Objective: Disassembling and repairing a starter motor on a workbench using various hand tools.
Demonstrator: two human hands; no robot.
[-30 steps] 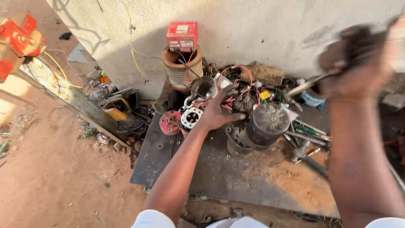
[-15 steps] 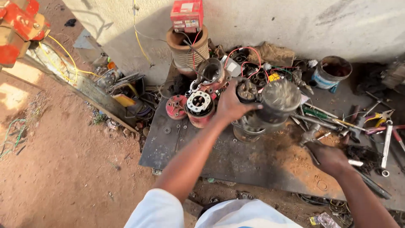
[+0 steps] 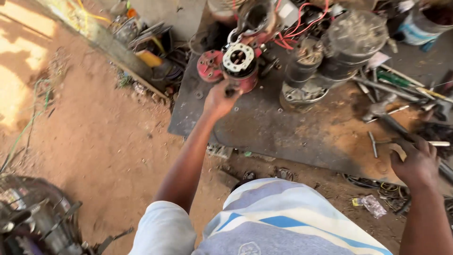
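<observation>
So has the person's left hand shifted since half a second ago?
Yes. The left hand has come off the black motor housing and moved left, now at the red and white motor part.

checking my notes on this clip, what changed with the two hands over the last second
The left hand drew back from the cluster of motors toward the red motor part with the white face, now at its near edge. The right hand, raised high with a tool a second ago, came down to the tools on the dark metal sheet. The big grey motor stayed put.

Left hand (image 3: 218, 100) outstretched, fingers curled; right hand (image 3: 414, 163) low, curled.
</observation>
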